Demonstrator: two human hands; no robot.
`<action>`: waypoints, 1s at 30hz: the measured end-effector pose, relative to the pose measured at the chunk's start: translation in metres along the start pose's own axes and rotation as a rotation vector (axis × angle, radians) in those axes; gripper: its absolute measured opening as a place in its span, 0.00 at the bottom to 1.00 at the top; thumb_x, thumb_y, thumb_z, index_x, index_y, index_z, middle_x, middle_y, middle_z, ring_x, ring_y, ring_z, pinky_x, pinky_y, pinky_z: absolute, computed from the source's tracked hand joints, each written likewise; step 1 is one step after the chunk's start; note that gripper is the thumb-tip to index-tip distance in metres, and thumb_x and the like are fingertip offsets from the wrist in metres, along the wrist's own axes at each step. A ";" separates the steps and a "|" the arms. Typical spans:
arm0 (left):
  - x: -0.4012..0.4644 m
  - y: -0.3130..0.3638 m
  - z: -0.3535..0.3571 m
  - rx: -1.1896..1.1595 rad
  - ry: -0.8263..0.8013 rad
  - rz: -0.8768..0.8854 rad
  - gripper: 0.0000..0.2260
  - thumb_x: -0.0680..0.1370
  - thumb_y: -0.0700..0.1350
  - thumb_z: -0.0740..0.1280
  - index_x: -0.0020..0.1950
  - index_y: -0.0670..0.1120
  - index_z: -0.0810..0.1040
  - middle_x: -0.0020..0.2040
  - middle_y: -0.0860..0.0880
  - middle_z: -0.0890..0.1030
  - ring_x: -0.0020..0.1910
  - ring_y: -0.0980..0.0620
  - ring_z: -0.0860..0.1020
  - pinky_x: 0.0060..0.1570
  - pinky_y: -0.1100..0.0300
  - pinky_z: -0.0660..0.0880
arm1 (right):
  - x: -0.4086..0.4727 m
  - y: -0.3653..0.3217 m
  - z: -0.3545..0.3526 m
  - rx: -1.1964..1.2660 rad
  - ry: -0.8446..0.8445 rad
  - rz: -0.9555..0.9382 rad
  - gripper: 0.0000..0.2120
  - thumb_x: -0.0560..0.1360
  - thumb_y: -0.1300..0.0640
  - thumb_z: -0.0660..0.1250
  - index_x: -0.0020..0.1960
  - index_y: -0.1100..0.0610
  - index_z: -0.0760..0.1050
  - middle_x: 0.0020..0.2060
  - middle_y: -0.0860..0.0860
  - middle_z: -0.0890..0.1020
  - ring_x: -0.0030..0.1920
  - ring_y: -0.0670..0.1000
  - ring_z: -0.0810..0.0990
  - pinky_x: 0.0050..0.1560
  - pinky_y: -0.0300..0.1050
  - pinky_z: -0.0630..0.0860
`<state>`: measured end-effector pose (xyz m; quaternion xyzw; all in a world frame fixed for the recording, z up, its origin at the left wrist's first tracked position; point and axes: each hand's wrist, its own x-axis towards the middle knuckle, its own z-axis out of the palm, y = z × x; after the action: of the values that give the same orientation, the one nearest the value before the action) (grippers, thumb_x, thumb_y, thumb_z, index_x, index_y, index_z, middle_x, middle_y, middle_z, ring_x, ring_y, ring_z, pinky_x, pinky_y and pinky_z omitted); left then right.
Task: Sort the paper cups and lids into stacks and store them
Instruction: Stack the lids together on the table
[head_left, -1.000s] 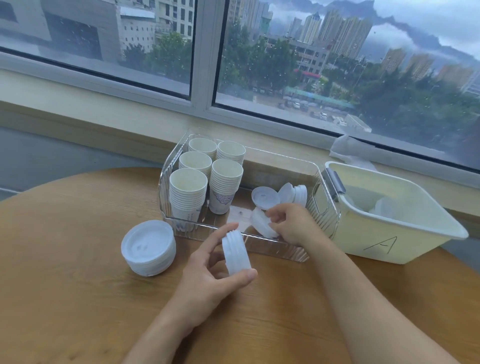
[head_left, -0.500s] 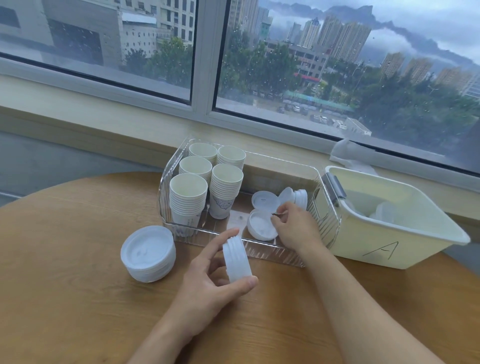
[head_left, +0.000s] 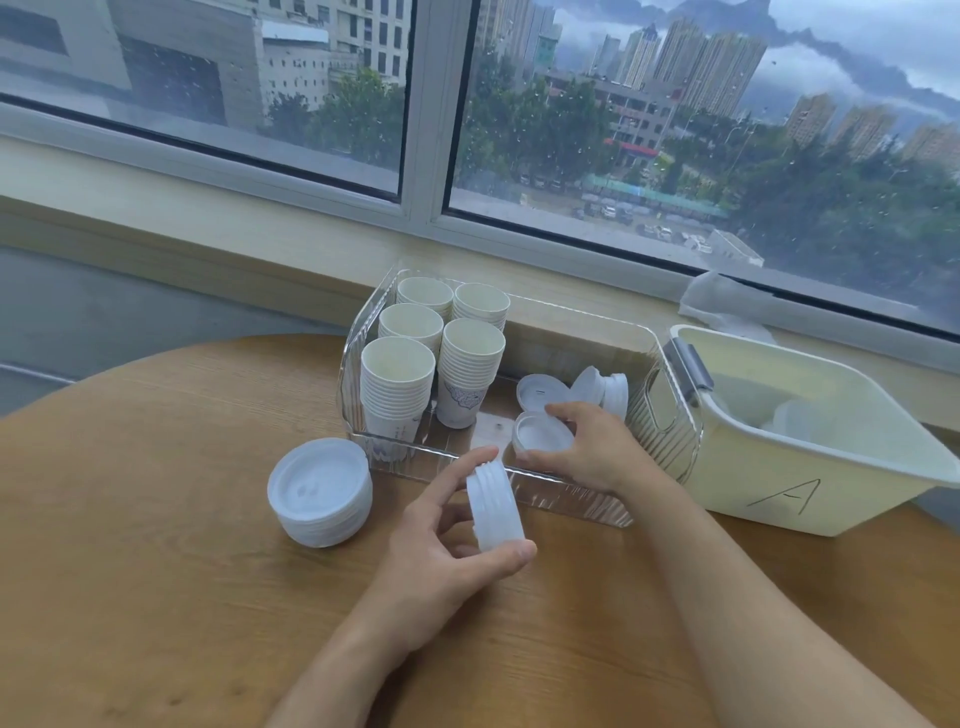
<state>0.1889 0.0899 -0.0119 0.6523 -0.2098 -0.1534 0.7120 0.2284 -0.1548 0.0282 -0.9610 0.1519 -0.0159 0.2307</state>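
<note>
my left hand (head_left: 441, 540) pinches a small stack of lids (head_left: 493, 512) on edge; my right hand (head_left: 587, 452) grips a lid (head_left: 540, 436) inside the clear bin (head_left: 670, 415).

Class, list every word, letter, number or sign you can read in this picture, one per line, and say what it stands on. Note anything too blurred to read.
"A": hand-drawn in dark marker on the near side wall of the cream bin.
Blue printed pattern on the front paper cup stacks: too blurred to read as text.
Red sign on a building outside the window: too small to read.
</note>
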 end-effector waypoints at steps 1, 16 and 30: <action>0.000 0.000 0.000 0.000 0.000 -0.004 0.36 0.65 0.45 0.83 0.69 0.67 0.77 0.57 0.61 0.84 0.56 0.58 0.83 0.51 0.63 0.80 | 0.000 0.001 0.000 0.004 0.010 0.000 0.49 0.65 0.31 0.79 0.79 0.51 0.70 0.76 0.48 0.73 0.75 0.51 0.72 0.76 0.52 0.69; -0.001 0.002 -0.001 -0.013 -0.014 -0.016 0.36 0.68 0.42 0.84 0.70 0.66 0.76 0.58 0.61 0.84 0.56 0.56 0.84 0.53 0.61 0.81 | -0.007 -0.001 -0.001 0.043 0.059 -0.071 0.32 0.69 0.33 0.77 0.68 0.44 0.76 0.65 0.45 0.80 0.61 0.49 0.79 0.63 0.51 0.78; 0.000 0.005 -0.004 -0.285 -0.037 -0.045 0.33 0.67 0.44 0.81 0.71 0.60 0.79 0.63 0.51 0.84 0.60 0.54 0.83 0.55 0.56 0.81 | -0.077 -0.016 -0.024 0.641 0.051 -0.440 0.34 0.70 0.53 0.82 0.73 0.48 0.73 0.68 0.49 0.80 0.70 0.54 0.78 0.68 0.57 0.75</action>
<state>0.1903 0.0941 -0.0070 0.5462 -0.1843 -0.2094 0.7898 0.1570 -0.1287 0.0602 -0.8491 -0.0651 -0.1354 0.5065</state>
